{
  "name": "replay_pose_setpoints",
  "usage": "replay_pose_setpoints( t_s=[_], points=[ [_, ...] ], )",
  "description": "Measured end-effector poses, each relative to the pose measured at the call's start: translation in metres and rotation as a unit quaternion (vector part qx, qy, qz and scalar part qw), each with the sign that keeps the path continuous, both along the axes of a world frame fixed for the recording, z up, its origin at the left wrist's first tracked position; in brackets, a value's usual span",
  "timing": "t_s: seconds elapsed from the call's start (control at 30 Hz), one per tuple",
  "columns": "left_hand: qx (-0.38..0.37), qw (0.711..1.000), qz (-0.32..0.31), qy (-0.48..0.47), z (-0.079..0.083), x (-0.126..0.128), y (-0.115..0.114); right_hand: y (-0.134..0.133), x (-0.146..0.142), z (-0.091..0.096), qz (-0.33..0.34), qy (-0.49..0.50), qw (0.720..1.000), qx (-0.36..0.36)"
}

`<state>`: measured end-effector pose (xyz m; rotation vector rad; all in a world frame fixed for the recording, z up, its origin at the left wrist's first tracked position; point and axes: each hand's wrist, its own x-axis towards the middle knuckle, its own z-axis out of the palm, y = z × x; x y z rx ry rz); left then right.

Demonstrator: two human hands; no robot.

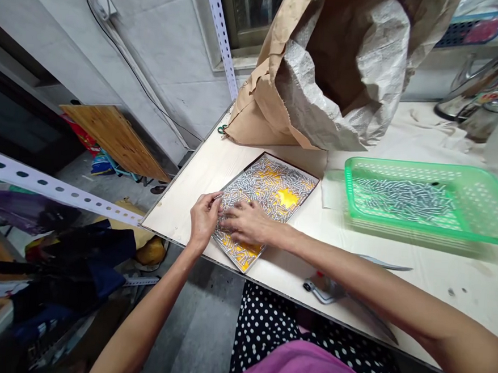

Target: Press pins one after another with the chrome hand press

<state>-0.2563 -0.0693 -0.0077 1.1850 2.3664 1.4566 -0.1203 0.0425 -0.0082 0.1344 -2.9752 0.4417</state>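
Observation:
A shallow tray [315, 181] with a dark rim and yellow bottom lies aslant near the table's front edge. Many small silvery metal pins [255, 181], perhaps screws, cover most of its bottom. My left hand [204, 220] is at the tray's left edge, thumb and fingers pinched on what looks like a few of these pins. Over the tray's middle, my right hand [250, 223] reaches down among the pins, fingers apart and slightly blurred. Whether its fingertips hold any pin is hidden.
A green plastic basket [482, 205] with more metal pins stands at right. Behind the tray sits a large open paper sack [258, 107]. A curved blade [384, 264] and a metal clamp-like tool [324, 294] lie by my right forearm. A kettle [486, 84] is at back right.

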Motion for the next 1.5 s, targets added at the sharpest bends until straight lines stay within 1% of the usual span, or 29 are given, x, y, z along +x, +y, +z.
replay_pose_setpoints(
  t_s=[0.07, 0.13, 0.23, 0.37, 0.4, 0.47, 0.53, 0.57, 0.6, 0.63, 0.67, 0.7, 0.73, 0.77, 0.8, 0.83, 0.87, 0.9, 0.93, 0.97, 1.03, 1.1, 1.2, 1.3, 1.37, 1.43, 1.5],
  points=[
    [0.001, 1.0, 0.002, 0.014, 0.001, -0.003, 0.0, -0.011, -0.007, -0.001, 0.019, -0.006, 1.0, 0.01],
    [-0.007, 1.0, -0.005, 0.019, 0.0, -0.005, -0.001, -0.011, -0.013, -0.002, 0.007, -0.009, 1.0, 0.017],
    [-0.019, 1.0, -0.015, 0.009, -0.003, -0.006, -0.004, 0.006, -0.016, -0.004, -0.021, -0.014, 1.0, 0.007],
    [-0.02, 1.0, -0.011, -0.007, -0.012, -0.007, -0.01, 0.035, -0.01, -0.011, -0.02, 0.019, 1.0, -0.014],
    [-0.02, 1.0, -0.009, -0.013, -0.014, -0.007, -0.011, 0.04, -0.007, -0.013, -0.021, 0.031, 0.999, -0.027],
    [-0.022, 0.999, -0.006, -0.024, -0.016, -0.007, -0.013, 0.048, -0.001, -0.017, -0.035, 0.052, 0.995, -0.077],
    [-0.028, 0.999, -0.01, -0.021, -0.017, -0.005, -0.013, 0.053, 0.005, -0.018, -0.063, 0.071, 0.984, -0.152],
    [-0.032, 0.999, -0.016, -0.018, -0.017, -0.003, -0.013, 0.054, 0.007, -0.017, -0.083, 0.077, 0.974, -0.197],
    [-0.036, 0.999, -0.023, -0.016, -0.016, -0.001, -0.013, 0.055, 0.008, -0.015, -0.106, 0.079, 0.96, -0.248],
    [-0.039, 0.999, -0.03, -0.017, -0.015, 0.0, -0.012, 0.055, 0.008, -0.012, -0.136, 0.074, 0.938, -0.309],
    [-0.042, 0.998, -0.037, -0.02, -0.013, 0.002, -0.011, 0.055, 0.007, -0.009, -0.169, 0.061, 0.907, -0.382],
    [-0.046, 0.998, -0.043, -0.025, -0.013, 0.004, -0.01, 0.054, 0.006, -0.005, -0.203, 0.041, 0.862, -0.463],
    [-0.051, 0.997, -0.047, -0.028, -0.012, 0.005, -0.008, 0.052, 0.005, -0.001, -0.232, 0.019, 0.805, -0.546],
    [-0.057, 0.997, -0.051, -0.028, -0.012, 0.005, -0.007, 0.05, 0.004, 0.003, -0.254, -0.004, 0.74, -0.623],
    [-0.065, 0.996, -0.055, -0.026, -0.012, 0.005, -0.006, 0.049, 0.003, 0.006, -0.269, -0.025, 0.674, -0.687],
    [-0.073, 0.995, -0.059, -0.023, -0.013, 0.005, -0.005, 0.047, 0.002, 0.01, -0.277, -0.043, 0.616, -0.736],
    [-0.081, 0.995, -0.063, -0.017, -0.013, 0.004, -0.005, 0.046, 0.002, 0.013, -0.279, -0.057, 0.57, -0.771],
    [-0.087, 0.994, -0.066, -0.004, -0.013, 0.004, -0.005, 0.045, 0.002, 0.015, -0.281, -0.069, 0.533, -0.795],
    [-0.091, 0.994, -0.065, 0.018, -0.013, 0.004, -0.005, 0.044, 0.002, 0.017, -0.279, -0.077, 0.506, -0.812],
    [-0.092, 0.993, -0.06, 0.046, -0.012, 0.004, -0.005, 0.043, 0.003, 0.018, -0.275, -0.084, 0.487, -0.825],
    [-0.082, 0.989, -0.042, 0.114, -0.007, 0.009, -0.007, 0.043, 0.004, 0.018, -0.26, -0.091, 0.46, -0.844],
    [-0.067, 0.982, -0.039, 0.175, 0.001, 0.017, -0.008, 0.042, 0.005, 0.017, -0.244, -0.095, 0.444, -0.857],
    [-0.065, 0.966, -0.092, 0.233, 0.012, 0.033, -0.005, 0.039, 0.004, 0.016, -0.232, -0.109, 0.431, -0.865],
    [-0.087, 0.952, -0.14, 0.26, 0.015, 0.045, 0.0, 0.034, 0.003, 0.018, -0.219, -0.117, 0.428, -0.869],
    [-0.097, 0.948, -0.152, 0.262, 0.013, 0.047, 0.003, 0.03, 0.002, 0.021, -0.206, -0.113, 0.436, -0.869],
    [-0.097, 0.95, -0.158, 0.251, 0.011, 0.045, 0.006, 0.026, 0.002, 0.024, -0.204, -0.105, 0.442, -0.867],
    [-0.089, 0.958, -0.154, 0.226, 0.01, 0.041, 0.007, 0.022, 0.002, 0.026, -0.212, -0.099, 0.434, -0.87]
  ],
)
